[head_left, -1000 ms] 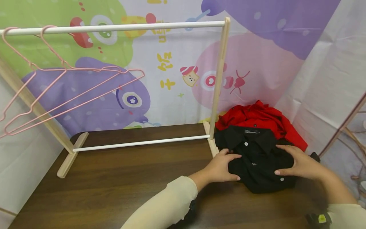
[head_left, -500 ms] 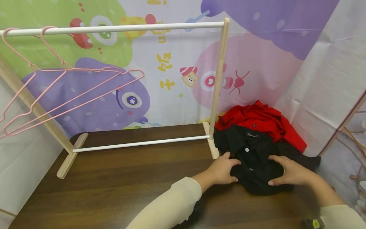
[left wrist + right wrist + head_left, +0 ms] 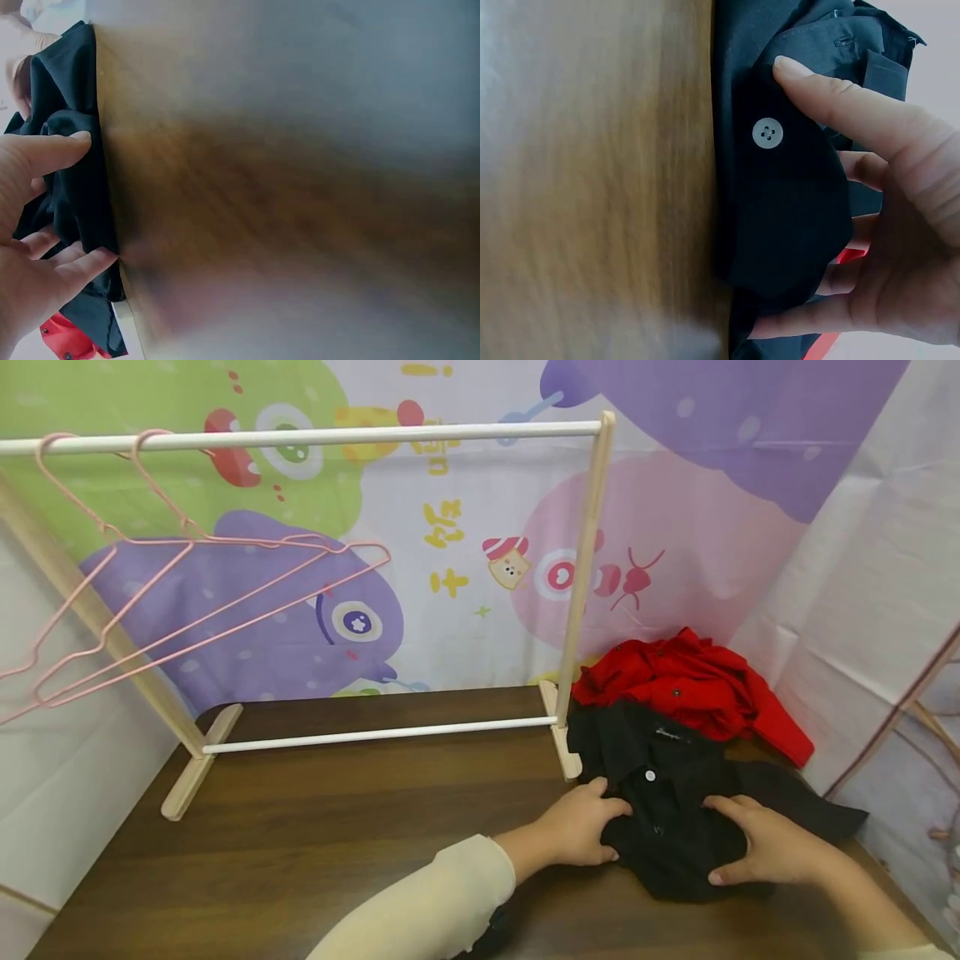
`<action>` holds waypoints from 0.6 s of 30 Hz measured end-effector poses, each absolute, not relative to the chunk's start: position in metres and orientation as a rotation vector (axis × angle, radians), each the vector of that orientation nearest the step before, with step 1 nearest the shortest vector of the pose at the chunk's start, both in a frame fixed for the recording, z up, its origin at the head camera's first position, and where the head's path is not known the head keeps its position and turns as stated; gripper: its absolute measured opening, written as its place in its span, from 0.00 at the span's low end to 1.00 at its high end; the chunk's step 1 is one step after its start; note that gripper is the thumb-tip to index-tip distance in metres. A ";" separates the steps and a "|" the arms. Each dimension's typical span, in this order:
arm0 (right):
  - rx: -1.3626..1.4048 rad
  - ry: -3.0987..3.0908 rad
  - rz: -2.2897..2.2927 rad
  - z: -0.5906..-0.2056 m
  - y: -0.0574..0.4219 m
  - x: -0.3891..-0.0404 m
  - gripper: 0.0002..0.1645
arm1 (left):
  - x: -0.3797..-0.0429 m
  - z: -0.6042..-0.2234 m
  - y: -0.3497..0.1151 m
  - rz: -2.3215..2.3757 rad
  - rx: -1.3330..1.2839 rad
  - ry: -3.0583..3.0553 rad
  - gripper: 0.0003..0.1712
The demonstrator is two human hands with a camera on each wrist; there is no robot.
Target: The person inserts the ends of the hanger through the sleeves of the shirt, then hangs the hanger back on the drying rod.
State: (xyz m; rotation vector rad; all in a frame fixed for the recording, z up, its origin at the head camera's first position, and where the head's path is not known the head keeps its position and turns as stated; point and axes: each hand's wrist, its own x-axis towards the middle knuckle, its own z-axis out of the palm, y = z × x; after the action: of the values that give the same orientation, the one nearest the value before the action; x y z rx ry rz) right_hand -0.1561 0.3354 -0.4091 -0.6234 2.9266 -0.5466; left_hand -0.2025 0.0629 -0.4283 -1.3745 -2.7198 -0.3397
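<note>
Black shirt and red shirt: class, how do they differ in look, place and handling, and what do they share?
The black shirt has white buttons, the red shirt dark ones. The black shirt lies in front, the red shirt behind it. The left hand and right hand hold the black shirt; neither touches the red shirt. Both lie rumpled.

We count one left hand [image 3: 573, 827], one right hand [image 3: 776, 843], one black shirt [image 3: 678, 860], one clothes rack [image 3: 587, 560], two pink hangers [image 3: 188, 528] and, bunched so we can't be certain, what seems a single red garment [image 3: 667, 677].
</note>
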 end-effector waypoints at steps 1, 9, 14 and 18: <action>-0.624 2.922 -0.550 -0.409 0.334 -0.154 0.57 | -0.201 -0.428 0.061 -0.334 -1.385 -2.713 0.30; -0.682 2.935 -0.535 -0.410 0.323 -0.145 0.57 | -0.189 -0.429 0.049 -0.271 -1.457 -2.666 0.31; -0.761 2.942 -0.514 -0.410 0.312 -0.141 0.56 | -0.187 -0.431 0.040 -0.260 -1.487 -2.653 0.30; -0.797 2.932 -0.513 -0.411 0.303 -0.137 0.55 | -0.185 -0.432 0.030 -0.255 -1.506 -2.636 0.29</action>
State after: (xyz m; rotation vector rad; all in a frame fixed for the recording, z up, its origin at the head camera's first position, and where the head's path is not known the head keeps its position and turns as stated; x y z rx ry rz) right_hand -0.1369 0.3029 -0.4110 -0.7973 2.9323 -0.5135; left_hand -0.1852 0.0296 -0.4319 -1.5063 -2.6361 -0.2552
